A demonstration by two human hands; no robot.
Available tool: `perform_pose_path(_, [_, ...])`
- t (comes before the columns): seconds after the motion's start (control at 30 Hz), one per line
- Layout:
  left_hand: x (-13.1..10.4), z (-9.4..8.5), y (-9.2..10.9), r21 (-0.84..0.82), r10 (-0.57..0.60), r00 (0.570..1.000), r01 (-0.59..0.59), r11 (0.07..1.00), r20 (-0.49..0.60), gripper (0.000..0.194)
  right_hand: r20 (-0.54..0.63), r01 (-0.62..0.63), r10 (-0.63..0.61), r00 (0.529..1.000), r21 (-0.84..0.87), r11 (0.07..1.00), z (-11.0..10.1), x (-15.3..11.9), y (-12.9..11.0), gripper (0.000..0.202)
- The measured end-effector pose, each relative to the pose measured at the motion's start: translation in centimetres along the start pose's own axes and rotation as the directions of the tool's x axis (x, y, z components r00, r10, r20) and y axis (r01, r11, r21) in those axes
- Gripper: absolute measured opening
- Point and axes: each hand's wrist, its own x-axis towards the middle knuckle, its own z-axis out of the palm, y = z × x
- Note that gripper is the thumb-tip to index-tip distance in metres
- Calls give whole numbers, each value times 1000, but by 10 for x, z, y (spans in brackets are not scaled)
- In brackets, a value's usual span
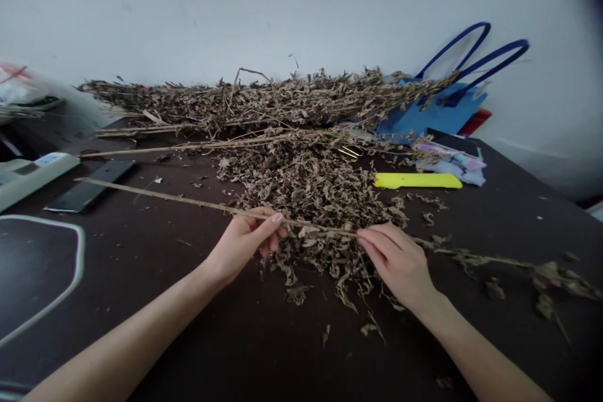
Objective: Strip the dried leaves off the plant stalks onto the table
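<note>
A long dry stem (188,200) runs from the left across the table to the lower right, where withered leaves hang on it. My left hand (242,240) pinches the stem between thumb and fingers near its middle. Further right along the same stem, my right hand (398,260) is closed around it. The bare part of the stem lies to the left of both hands. Beneath and behind the hands is a loose heap of dried leaves (311,185).
A thick pile of dried stalks (282,100) lies along the wall. To the right are a blue bag (424,116), a yellow-cased tool (418,180), scissors (350,151) and a patterned cloth (456,166). A phone (93,187) and a white power strip (35,173) are left.
</note>
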Motion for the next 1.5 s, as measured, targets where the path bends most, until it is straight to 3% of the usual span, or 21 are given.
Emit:
perform_pose_path(0.27, [1,-2,-3,7,14,1000,-14,1000,-11,21,89,-25,26,996,-8,1000,1,1,0,15])
perform_pose_path(0.5, [2,0,-2,77,-7,999,10,997,-36,28,63,-34,35,997,-10,999,0,-1,0,15])
perform_pose_path(1.13, [3,-5,-11,335,51,997,-27,942,-61,23,62,-59,59,996,1,998,-1,1,1,14])
perform_pose_path(1.5, [2,-5,-3,417,86,992,-39,908,-95,23,23,-69,67,997,59,996,-3,2,0,19])
